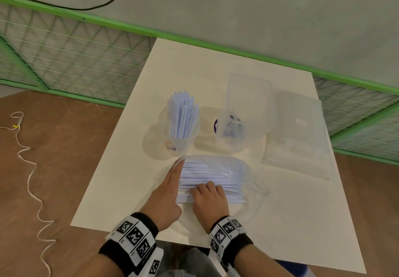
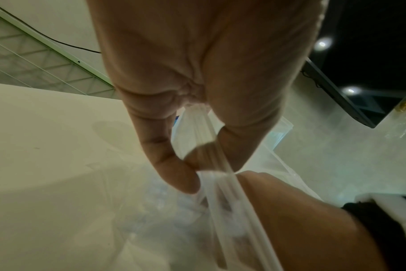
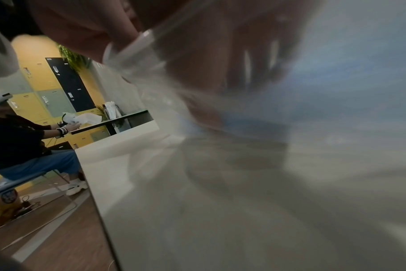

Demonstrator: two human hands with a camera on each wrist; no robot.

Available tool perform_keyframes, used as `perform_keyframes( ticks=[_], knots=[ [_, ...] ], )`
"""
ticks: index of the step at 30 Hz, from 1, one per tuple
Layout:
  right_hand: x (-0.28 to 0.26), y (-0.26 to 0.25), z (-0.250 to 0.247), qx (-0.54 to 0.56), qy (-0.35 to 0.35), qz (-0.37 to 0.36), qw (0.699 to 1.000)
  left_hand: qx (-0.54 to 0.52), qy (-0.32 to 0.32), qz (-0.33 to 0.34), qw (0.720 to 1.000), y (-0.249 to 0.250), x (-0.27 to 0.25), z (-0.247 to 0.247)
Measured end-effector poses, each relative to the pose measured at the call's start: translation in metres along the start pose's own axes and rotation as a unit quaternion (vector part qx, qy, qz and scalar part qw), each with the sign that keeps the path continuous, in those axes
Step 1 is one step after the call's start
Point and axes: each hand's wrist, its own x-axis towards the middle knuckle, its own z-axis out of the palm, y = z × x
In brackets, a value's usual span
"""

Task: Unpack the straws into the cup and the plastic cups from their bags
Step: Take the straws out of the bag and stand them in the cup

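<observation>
The pale blue paper-wrapped straws (image 1: pixel 207 179) lie in their clear plastic bag (image 1: pixel 241 175) on the cream table (image 1: pixel 280 222), just before the clear cup of upright straws (image 1: pixel 183 125); my right hand (image 1: pixel 210 199) curls over them, so I should gather a modest bunch. From my left wrist, my left hand (image 2: pixel 197 91) pinches the bag's mouth; it should hold firm. From my right wrist all is blurred, with yellow lockers (image 3: pixel 35 88) beyond.

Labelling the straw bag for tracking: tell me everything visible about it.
The straw bag is clear, thin, crinkled plastic, lying flat on the white table in front of the cup of straws. It holds a bundle of pale straws lying left to right. The left hand pinches its left edge, seen closely in the left wrist view. The right hand has its fingers curled over the bundle. Loose film spreads to the right.
</observation>
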Motion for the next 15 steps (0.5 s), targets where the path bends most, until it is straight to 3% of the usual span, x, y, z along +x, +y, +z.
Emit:
perform_keyframes(
  ticks=[15],
  knots=[
    [0.0015,0.0006,-0.0011,0.01,-0.017,0.009,1.0,0.007,0.004,0.011,1.0,-0.001,-0.0048,-0.0004]
  ],
)
